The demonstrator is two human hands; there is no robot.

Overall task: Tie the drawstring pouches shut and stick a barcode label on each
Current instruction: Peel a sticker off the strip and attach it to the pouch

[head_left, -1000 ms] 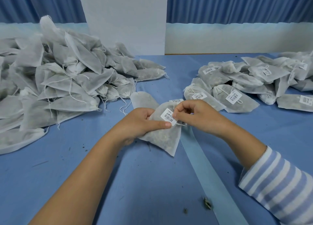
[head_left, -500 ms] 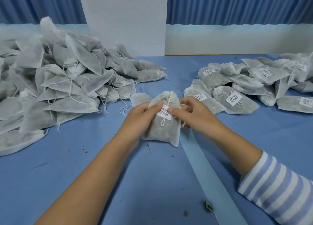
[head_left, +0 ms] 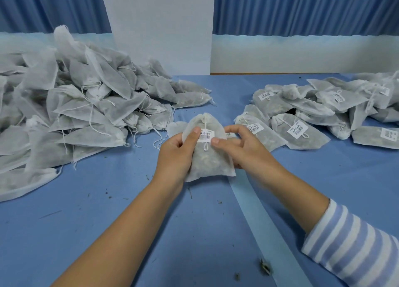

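Observation:
A filled white mesh drawstring pouch [head_left: 207, 159] stands upright between both hands at the table's centre, its neck cinched and the cord hanging down its front. A white barcode label [head_left: 206, 134] lies across the cord on the pouch's upper face. My left hand [head_left: 176, 155] grips the pouch's left side, thumb pressing the label's left end. My right hand [head_left: 241, 147] holds the right side, thumb pressing the label's right end.
A big heap of unlabelled pouches [head_left: 71, 111] fills the left of the blue table [head_left: 108, 222]. Labelled pouches [head_left: 319, 111] lie in a pile at the right. A pale blue strip [head_left: 265, 222] runs diagonally toward me. Dry crumbs [head_left: 264, 267] dot the cloth.
The pouch turned from tilted to upright and rose slightly. Both thumbs moved onto the ends of the label, which now sits over the cord.

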